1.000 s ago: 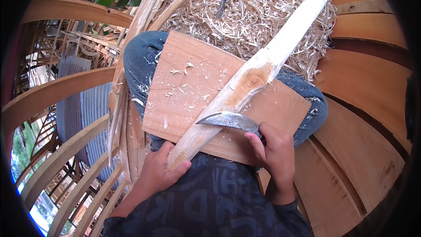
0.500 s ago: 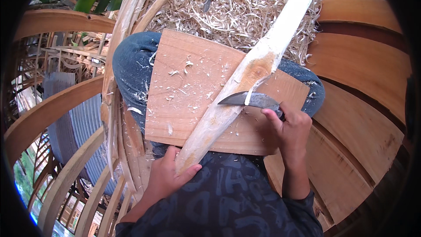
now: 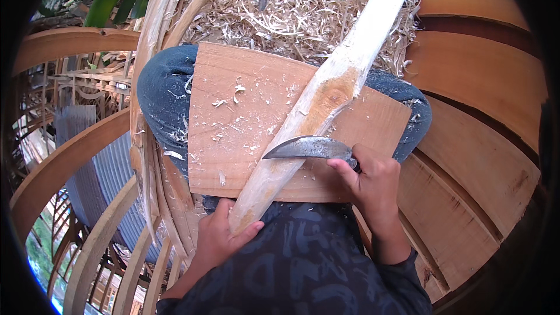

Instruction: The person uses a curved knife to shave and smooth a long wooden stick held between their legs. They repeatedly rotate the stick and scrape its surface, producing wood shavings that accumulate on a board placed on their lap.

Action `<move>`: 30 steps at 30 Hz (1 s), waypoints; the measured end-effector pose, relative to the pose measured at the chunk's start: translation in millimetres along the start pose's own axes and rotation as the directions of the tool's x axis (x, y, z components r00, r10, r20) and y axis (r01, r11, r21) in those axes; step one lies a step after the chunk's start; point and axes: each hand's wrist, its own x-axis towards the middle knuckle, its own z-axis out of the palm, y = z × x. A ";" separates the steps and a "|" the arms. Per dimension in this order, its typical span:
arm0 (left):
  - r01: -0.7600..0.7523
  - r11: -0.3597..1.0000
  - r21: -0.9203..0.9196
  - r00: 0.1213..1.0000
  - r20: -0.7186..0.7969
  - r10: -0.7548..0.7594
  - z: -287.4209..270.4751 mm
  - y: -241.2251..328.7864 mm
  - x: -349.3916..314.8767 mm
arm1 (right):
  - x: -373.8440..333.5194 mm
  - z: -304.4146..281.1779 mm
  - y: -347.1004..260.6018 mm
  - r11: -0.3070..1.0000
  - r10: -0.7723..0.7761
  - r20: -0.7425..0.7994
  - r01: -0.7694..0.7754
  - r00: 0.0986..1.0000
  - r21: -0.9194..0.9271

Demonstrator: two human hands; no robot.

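Across a wooden board [image 3: 256, 79] on the person's legs [image 3: 166, 90] lay a peeled pole [image 3: 335, 96], its far part above a heap of shavings [image 3: 236, 20]. The left hand [image 3: 224, 233] had its fingers wrapped around the near end. The right hand [image 3: 376, 178] had its fingers closed around a curved knife [image 3: 306, 147], whose blade crossed the pole.

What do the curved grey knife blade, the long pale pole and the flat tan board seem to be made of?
Curved grey knife blade: probably steel, dully shiny with dark speckles.
Long pale pole: apparently bare wood, showing a brown knotty patch.
Flat tan board: likely wood, seemingly uncoated, with faint grain lines; solid or plywood, I can't tell.
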 end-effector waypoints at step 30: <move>-0.035 0.998 -0.053 0.994 -0.102 0.030 12.9 6.0 -0.8 | 24.2 -6.1 15.3 0.993 0.107 -0.001 -0.107 0.994 -0.044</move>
